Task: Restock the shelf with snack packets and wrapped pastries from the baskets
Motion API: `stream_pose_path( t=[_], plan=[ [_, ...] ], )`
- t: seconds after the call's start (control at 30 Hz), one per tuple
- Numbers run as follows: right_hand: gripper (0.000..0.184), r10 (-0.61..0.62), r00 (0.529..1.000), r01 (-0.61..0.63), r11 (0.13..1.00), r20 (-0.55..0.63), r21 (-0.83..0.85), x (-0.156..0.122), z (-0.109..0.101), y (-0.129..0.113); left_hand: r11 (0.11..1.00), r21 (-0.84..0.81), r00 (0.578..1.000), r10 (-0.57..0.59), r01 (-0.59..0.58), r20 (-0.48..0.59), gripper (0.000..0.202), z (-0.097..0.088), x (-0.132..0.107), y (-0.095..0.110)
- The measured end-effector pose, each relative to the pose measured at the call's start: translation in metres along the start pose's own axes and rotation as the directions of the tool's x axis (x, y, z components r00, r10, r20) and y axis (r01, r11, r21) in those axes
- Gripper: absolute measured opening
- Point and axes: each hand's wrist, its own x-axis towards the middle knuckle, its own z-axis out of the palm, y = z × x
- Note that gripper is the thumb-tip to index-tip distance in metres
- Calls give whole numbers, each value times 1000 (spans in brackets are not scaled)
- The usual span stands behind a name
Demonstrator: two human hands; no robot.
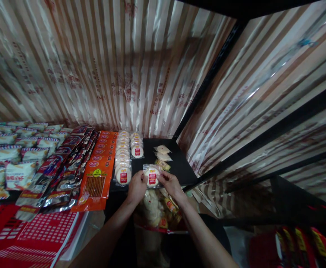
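Note:
My left hand (137, 187) and my right hand (170, 184) both grip one clear packet of a round white cake with a red label (152, 176), holding it at the front edge of the black shelf (179, 167). Left of it runs a row of the same cake packets (123, 156), with a shorter row (136, 145) behind. A few small pale packets (162, 153) lie just beyond my right hand. Below my wrists sits an open bag of more cake packets (158, 212).
Orange snack packs (101, 163), dark foil packs (67, 163) and white bags (14, 160) lie in rows to the left. Striped plastic sheeting (109, 67) backs the shelf. A black rack post (207, 82) rises on the right. Red-and-white cartons (31, 234) lie at lower left.

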Motion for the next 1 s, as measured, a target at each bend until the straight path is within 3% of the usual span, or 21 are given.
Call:
stream_pose_path(
  t=[0.23,0.5,0.73,1.0],
  plan=[
    [34,-51,991,26,979,-121,-203,53,2,-3,1000,-22,991,-21,18,-130,51,11,20,17],
    [34,-115,986,84,967,-118,-242,102,16,-5,999,10,979,-39,42,-200,54,28,41,23],
    [24,-53,996,25,932,-67,-362,126,35,-6,991,40,975,-117,126,-190,53,29,64,17],
    [13,-17,998,-13,896,-63,-444,136,48,-1,986,67,971,-138,153,-197,53,35,70,5]
  ],
)
